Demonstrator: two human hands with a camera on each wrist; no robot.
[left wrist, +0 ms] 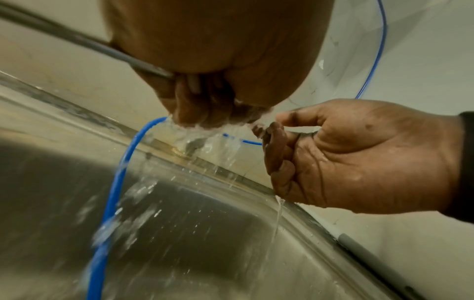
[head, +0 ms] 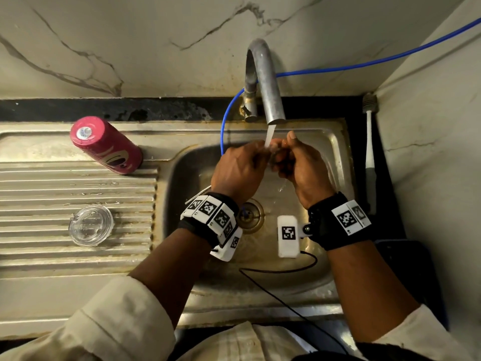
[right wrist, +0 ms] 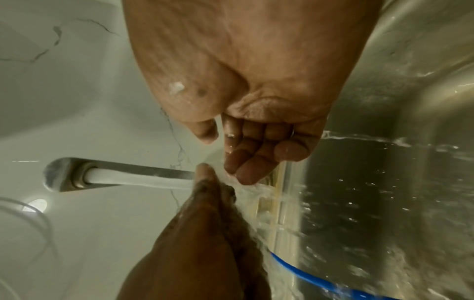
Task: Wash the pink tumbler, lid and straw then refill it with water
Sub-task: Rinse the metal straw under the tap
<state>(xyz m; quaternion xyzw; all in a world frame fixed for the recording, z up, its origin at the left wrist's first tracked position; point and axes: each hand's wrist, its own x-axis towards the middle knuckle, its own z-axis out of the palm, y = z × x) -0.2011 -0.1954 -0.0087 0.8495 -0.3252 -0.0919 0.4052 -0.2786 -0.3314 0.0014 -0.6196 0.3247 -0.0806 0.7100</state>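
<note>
1. Left hand (head: 238, 173) grips a grey straw (left wrist: 77, 38) under the tap's stream (head: 269, 136).
2. Right hand (head: 303, 168), fingers loosely curled, holds nothing.
3. Pink tumbler (head: 106, 145) and clear lid (head: 91, 225) sit well left of the hands.

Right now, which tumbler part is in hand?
The straw, gripped in the left hand; the pink tumbler and clear lid sit apart on the drainboard.

Steel sink (head: 335, 142), ribbed drainboard (head: 78, 188) on its left. Tap (head: 263, 82) at the back rim, running; stream falls into the basin. Blue hose (head: 364, 64) runs along the marble wall (head: 130, 35), passes behind the tap, drops into the basin. White-and-grey brush (head: 369, 152) lies on the dark ledge right of the sink.
</note>
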